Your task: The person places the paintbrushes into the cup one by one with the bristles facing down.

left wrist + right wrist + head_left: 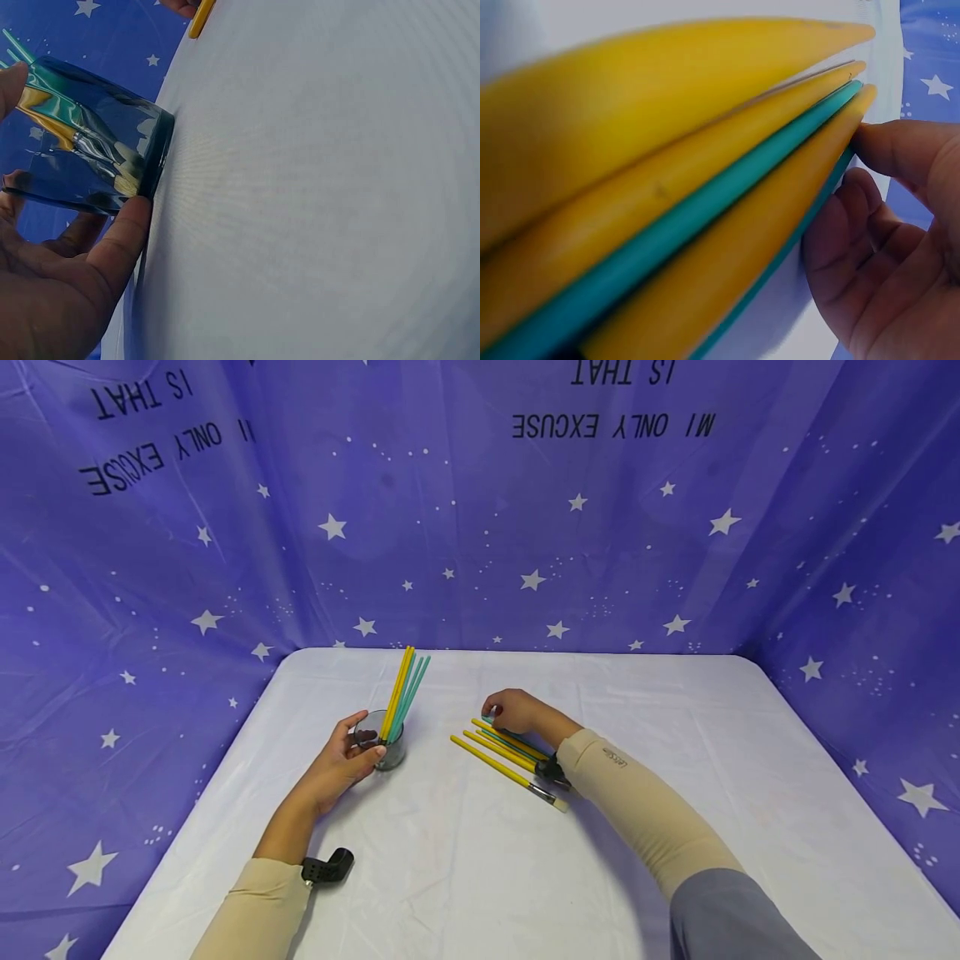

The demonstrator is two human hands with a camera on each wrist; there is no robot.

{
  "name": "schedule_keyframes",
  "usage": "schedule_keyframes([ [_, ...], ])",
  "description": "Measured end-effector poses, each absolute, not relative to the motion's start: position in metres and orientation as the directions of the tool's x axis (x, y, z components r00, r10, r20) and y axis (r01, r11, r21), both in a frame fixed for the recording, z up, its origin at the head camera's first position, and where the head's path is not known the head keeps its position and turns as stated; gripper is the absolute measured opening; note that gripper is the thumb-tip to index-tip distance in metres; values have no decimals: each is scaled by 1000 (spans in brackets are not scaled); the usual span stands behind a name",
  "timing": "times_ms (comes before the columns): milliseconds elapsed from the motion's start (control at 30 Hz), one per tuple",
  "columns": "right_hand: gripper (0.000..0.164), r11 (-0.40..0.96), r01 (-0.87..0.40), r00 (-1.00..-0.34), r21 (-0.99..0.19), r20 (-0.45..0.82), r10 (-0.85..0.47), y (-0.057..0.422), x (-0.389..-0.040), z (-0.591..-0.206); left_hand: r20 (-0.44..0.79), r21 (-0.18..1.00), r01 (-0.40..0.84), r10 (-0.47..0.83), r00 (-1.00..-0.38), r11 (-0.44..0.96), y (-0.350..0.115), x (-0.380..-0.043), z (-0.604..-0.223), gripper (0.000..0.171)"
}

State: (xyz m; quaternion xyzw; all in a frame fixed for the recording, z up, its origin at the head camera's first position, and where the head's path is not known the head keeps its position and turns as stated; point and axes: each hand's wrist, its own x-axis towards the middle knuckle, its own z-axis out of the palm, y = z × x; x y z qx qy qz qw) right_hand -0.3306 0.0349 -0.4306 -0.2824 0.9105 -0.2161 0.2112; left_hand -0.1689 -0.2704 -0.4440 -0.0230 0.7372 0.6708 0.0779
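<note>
My left hand (341, 768) holds a clear glass cup (105, 142) round its side, thumb at the near wall. Several paintbrushes with yellow and teal handles (405, 693) lean in the cup, bristles (127, 180) down at its bottom. My right hand (513, 710) bends over the far ends of several paintbrushes lying on the table. Between its thumb and fingers it pinches the end of a teal paintbrush (780, 259), the outermost of the row. Yellow paintbrushes (667, 97) and another teal one lie alongside; their bristle ends are partly hidden by my right sleeve.
A white cloth covers the table (420, 877). The nearest yellow paintbrush (491, 760) lies slightly apart from the others, bristles toward the right. A purple curtain (465, 543) with stars and lettering hangs behind and at both sides. A black wrist camera (327, 867) sits on my left wrist.
</note>
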Motion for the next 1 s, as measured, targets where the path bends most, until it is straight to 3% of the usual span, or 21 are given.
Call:
schedule_keyframes([
  [767,27,639,-417,-734,-647,-175,-656,41,-329,-394,-152,985,-146,66,-986,91,-271,-170,-445,85],
  [1000,24,594,-370,-764,-714,-130,-632,40,-328,-380,-155,984,-148,66,-986,99,-271,-171,-447,85],
])
